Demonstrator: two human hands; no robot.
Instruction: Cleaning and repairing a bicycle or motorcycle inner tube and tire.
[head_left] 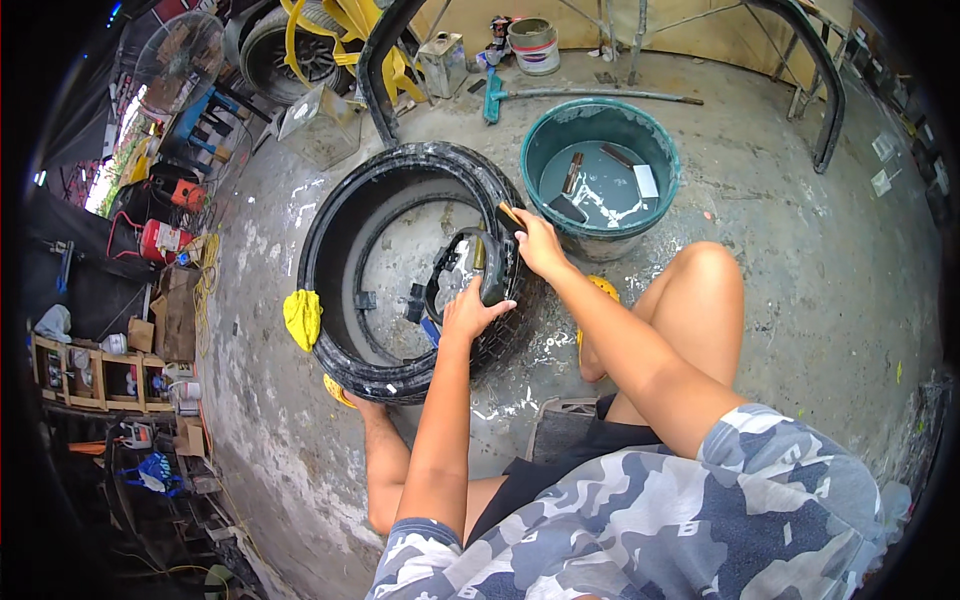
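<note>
A black tyre (335, 345) lies on its side on the floor in front of me. Over its right side, my left hand (471, 316) grips a curved black part (492, 275), thumb stretched to the right; the part's lower edge is hidden by the hand. An olive-gold piece (479, 254) shows within the curve of that part. My right hand (541, 246) is closed round a dark block with a tan edge (509, 216), at the tyre's upper right rim. Whether the block touches the rubber, I cannot tell. A yellow cloth (302, 320) hangs on the tyre's left side.
Right of the tyre stands a teal bucket (655, 215) holding water and several small blocks. Behind it lies a teal-headed broom (600, 94). A paint can (534, 47), a metal tin (320, 128) and a black metal frame (828, 120) stand farther back. Wooden shelving (95, 403) is at left.
</note>
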